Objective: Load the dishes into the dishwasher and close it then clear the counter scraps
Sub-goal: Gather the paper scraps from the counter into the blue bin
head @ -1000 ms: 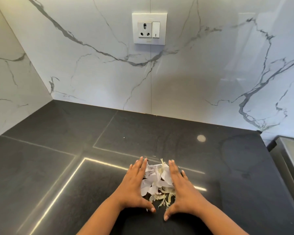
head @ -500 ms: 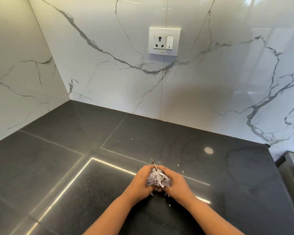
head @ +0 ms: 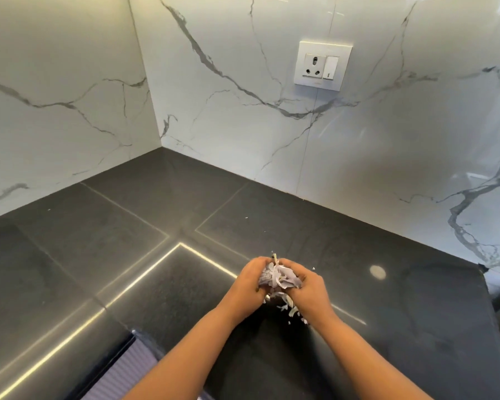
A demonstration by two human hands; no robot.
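Observation:
A bunch of pale, papery vegetable scraps (head: 277,277) is squeezed between my two hands just above the dark counter (head: 127,269). My left hand (head: 247,287) curls round the bunch from the left and my right hand (head: 308,287) curls round it from the right. A few loose bits (head: 290,308) hang or drop below my palms, and tiny crumbs (head: 246,217) lie on the counter further back. The dishwasher is out of view.
White marble-pattern walls meet in a corner at the back left. A wall socket with a switch (head: 322,64) sits on the back wall. The counter's right edge (head: 487,298) drops off at the right. A ribbed purple surface (head: 122,368) shows below the front edge.
My hands went from lying flat on either side of the scrap pile to closing round it and lifting it a little. The view has turned to the left.

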